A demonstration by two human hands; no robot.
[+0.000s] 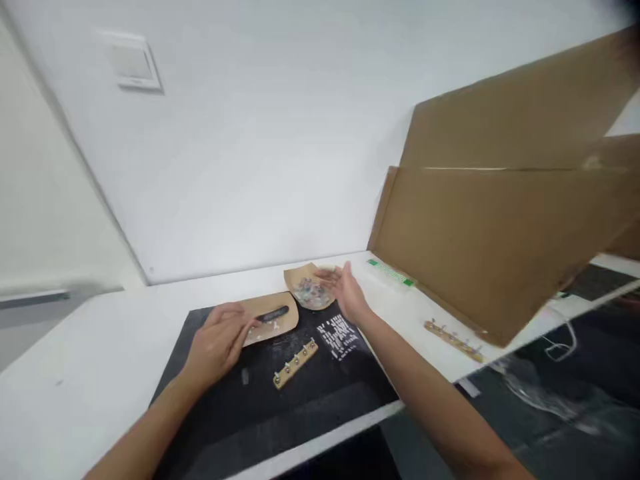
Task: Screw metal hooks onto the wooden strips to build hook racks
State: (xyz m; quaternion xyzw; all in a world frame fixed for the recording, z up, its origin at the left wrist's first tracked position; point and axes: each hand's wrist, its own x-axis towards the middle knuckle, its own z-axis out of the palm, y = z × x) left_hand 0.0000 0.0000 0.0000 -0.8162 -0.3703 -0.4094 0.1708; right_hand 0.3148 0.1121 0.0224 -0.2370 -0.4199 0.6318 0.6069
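A person's left hand (215, 343) reaches over a tan, round-ended tray (263, 305), its fingers gathered at the near end of a slim black tool (277, 313) above the tray; whether they pinch it cannot be told. On the black rectangular mat (300, 417), a narrow wooden strip with metal pegs (296, 364) lies between the arms. The right hand (345, 290), fingers spread, hovers beside a tan, rounded holder of small mixed-colour pieces (311, 292), near rows of tiny white pieces (340, 337).
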